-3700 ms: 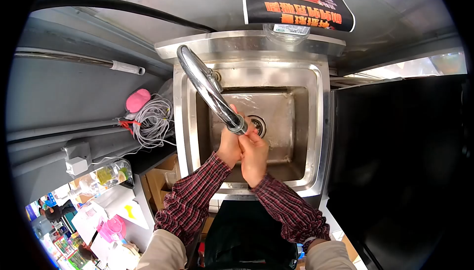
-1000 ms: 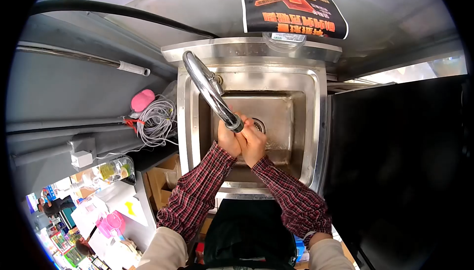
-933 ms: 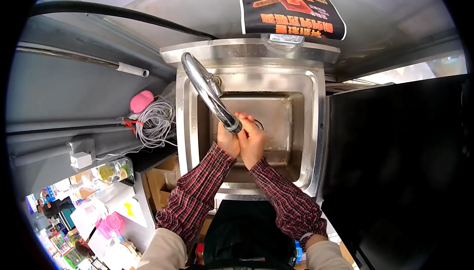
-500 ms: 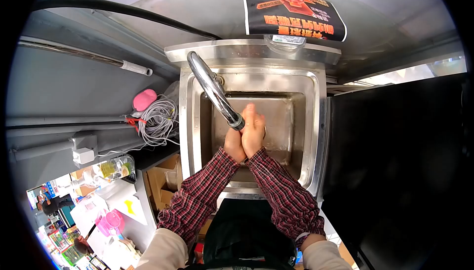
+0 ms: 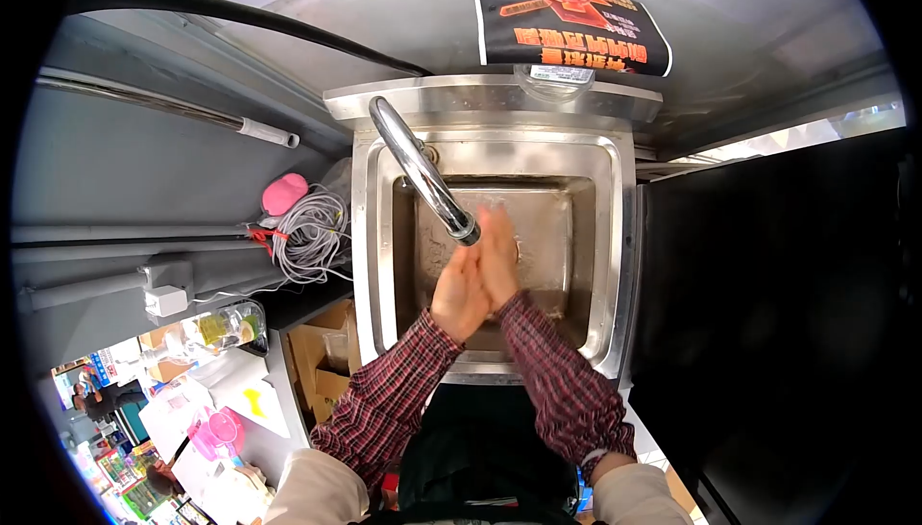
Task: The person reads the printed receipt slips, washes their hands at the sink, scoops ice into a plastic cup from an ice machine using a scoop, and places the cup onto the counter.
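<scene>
Over the basin of a steel sink [image 5: 603, 237], my two hands press together palm to palm beneath the spout of a chrome faucet [image 5: 415, 162]. My left hand [image 5: 459, 296] lies flat against the other, with its fingertips partly hidden by the spout and my right hand. Fingers stretched forward, my right hand [image 5: 497, 261] is a little blurred by motion. Neither hand holds an object. Wet marks show on the basin floor. Plaid sleeve covers [image 5: 394, 395] reach to both wrists.
A clear plastic container [image 5: 557, 83] and a black poster [image 5: 576, 25] are behind the sink. Coiled grey cable [image 5: 312, 237] and a pink sponge-like object [image 5: 284, 195] sit left. A large black panel [image 5: 768, 323] stands right; a cardboard box [image 5: 322, 357] is lower left.
My hands slid against each other: the left came back slightly toward me, and the right shifted a little to the right. The faucet and sink look the same.
</scene>
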{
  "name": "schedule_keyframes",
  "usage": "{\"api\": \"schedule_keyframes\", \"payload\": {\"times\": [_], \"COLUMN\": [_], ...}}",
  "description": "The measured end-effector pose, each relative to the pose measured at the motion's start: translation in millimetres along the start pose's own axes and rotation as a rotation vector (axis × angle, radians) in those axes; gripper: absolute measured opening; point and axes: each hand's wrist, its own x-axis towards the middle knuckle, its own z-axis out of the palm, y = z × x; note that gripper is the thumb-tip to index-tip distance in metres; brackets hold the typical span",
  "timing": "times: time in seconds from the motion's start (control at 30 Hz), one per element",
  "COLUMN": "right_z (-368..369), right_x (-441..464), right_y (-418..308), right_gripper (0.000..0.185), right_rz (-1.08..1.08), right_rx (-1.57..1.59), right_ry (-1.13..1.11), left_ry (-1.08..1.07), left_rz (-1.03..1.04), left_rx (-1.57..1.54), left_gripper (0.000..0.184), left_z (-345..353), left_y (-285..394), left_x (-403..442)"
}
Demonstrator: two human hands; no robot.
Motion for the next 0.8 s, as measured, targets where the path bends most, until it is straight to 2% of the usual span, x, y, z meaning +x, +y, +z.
{"api": "schedule_keyframes", "payload": {"times": [0.07, 0.1, 0.13, 0.2, 0.23, 0.33, 0.37, 0.4, 0.47, 0.5, 0.53, 0.6, 0.63, 0.67, 0.73, 0.77, 0.8], "right_z": [-18.1, -18.8, -20.5, -21.9, -14.4, -14.7, -16.3, -18.5, -26.2, -30.1, -29.1, -26.2, -31.3, -28.7, -22.0, -17.8, -13.6], "right_x": [25.5, 27.2, 26.1, 25.7, 27.7, 35.2, 35.7, 35.3, 34.1, 33.7, 32.2, 28.0, 24.8, 18.8, 8.4, 3.3, -1.7], "right_y": [-14.0, -22.3, -30.2, -48.3, -66.4, -58.2, -55.4, -58.5, -64.7, -67.5, -64.0, -52.5, -73.9, -68.5, -51.8, -47.2, -49.3], "right_gripper": [0.046, 0.045, 0.045, 0.053, 0.041, 0.039, 0.039, 0.039, 0.041, 0.038, 0.038, 0.033, 0.028, 0.028, 0.026, 0.025, 0.025], "right_rz": [0.59, 0.443, 0.446, 0.588, 0.693, 0.619, 0.639, 0.642, 0.672, 0.684, 0.68, 0.729, 0.813, 0.817, 0.821, 0.868, 0.883], "right_rx": [0.598, 0.634, 0.63, 1.326, 1.336, 1.241, 1.243, 1.245, 1.17, 1.172, 1.172, 1.127, 1.238, 1.231, 1.338, 1.342, 1.343], "right_ry": [-0.074, -0.008, -0.01, -0.208, -0.041, -0.088, -0.109, -0.109, -0.103, -0.089, -0.092, -0.016, 0.075, 0.073, 0.1, 0.133, 0.13], "left_ry": [-0.081, -0.107, -0.105, -0.144, -0.089, -0.058, 0.042, 0.045, 0.136, 0.253, 0.25, 0.226, 0.169, 0.175, -0.006, -0.111, -0.099], "left_rz": [0.07, 0.093, 0.093, 0.237, 0.249, 0.353, 0.428, 0.429, 0.514, 0.532, 0.536, 0.735, 1.041, 1.038, 1.032, 1.121, 1.109], "left_rx": [0.032, -0.061, -0.065, -0.114, -0.287, -0.186, -0.111, -0.11, 0.17, 0.347, 0.347, 0.711, 1.332, 1.327, 1.575, 1.61, 1.615], "left_gripper": [0.052, 0.049, 0.049, 0.045, 0.038, 0.028, 0.019, 0.019, 0.019, 0.019, 0.019, 0.018, 0.019, 0.019, 0.025, 0.024, 0.024], "left_z": [6.8, 5.0, 3.1, -1.3, -7.1, -9.4, -5.9, -4.3, -0.5, 7.9, 5.9, -1.6, -15.4, -24.6, -27.2, -39.4, -41.5], "left_y": [1.8, 2.4, 0.9, -1.5, -0.6, -6.1, -13.3, -16.4, -23.9, -24.5, -26.5, -32.1, -17.1, -14.2, -4.6, -0.9, -1.4], "left_x": [-1.0, 3.9, 10.4, 28.2, 40.3, 46.3, 45.1, 45.1, 42.4, 35.1, 32.9, 33.3, 31.8, 28.7, 25.1, 30.2, 24.9]}}
